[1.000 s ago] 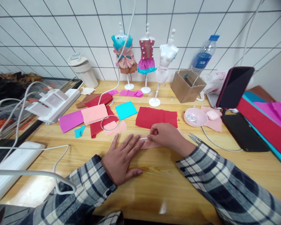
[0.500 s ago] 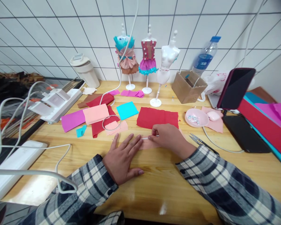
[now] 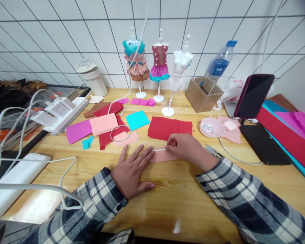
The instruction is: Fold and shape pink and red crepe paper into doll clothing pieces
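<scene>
My left hand [image 3: 132, 171] lies flat with its fingers spread, their tips pressing the left end of a pink crepe paper strip [image 3: 165, 156]. Along the far edge of that paper runs a narrow white strip of tape [image 3: 159, 150]. My right hand [image 3: 188, 149] has thumb and forefinger pinched at the tape's right end; the hand covers the paper beyond. Just past the right hand is a red crepe paper piece [image 3: 169, 127]. Small scissors [image 3: 212, 150] rest by the right wrist, partly under the sleeve.
Three small dress-form mannequins [image 3: 160, 67] stand at the back. A pink bowl of beads [image 3: 211, 128], a cardboard box [image 3: 203, 96] and a phone on a stand [image 3: 254, 96] are to the right. Coloured paper, a metal ring [image 3: 120, 133], cables and a power strip [image 3: 66, 117] lie left.
My right hand has slid slightly to the right along the paper, and more of the white tape shows between my hands. The left hand has stayed in place.
</scene>
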Available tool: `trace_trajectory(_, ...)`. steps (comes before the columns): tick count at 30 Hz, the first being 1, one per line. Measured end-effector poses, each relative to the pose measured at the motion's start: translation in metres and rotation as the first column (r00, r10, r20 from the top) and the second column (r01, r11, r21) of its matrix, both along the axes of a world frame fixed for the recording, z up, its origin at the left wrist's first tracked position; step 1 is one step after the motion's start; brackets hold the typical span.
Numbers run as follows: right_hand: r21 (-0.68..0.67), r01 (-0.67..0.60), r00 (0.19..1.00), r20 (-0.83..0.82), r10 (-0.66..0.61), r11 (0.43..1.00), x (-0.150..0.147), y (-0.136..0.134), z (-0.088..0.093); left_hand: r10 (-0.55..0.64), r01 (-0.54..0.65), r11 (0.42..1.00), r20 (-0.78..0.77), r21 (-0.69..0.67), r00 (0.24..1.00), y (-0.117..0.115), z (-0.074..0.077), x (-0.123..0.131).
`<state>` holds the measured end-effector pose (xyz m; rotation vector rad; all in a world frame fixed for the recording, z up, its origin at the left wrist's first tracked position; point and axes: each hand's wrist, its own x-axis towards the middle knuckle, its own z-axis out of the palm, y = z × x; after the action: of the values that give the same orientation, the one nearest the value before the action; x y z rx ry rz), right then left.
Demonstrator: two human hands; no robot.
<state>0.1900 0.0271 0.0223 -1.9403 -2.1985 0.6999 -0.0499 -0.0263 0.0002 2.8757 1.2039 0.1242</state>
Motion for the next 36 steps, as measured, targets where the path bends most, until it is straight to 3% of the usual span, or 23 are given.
trace_trajectory(13,0.073,-0.007,0.996,0.094,0.0,0.997,0.001,-0.002,-0.001,0.039,-0.039,0.999,0.052,0.006,0.998,0.0,0.001,0.001)
trace_trajectory(22,-0.052,0.037,0.999,0.015,-0.036,0.998,0.009,-0.001,0.003,0.019,-0.02,1.0,0.038,0.018,0.999,0.0,0.001,0.001)
trace_trajectory(27,0.026,0.021,0.997,0.076,-0.023,0.999,0.01,-0.002,0.002,0.035,-0.036,0.999,0.061,0.004,0.998,0.001,0.002,0.001)
trace_trajectory(36,-0.009,0.045,0.997,-0.062,-0.045,0.999,0.036,-0.007,-0.008,0.02,-0.02,1.0,0.081,0.002,0.996,0.004,0.003,0.0)
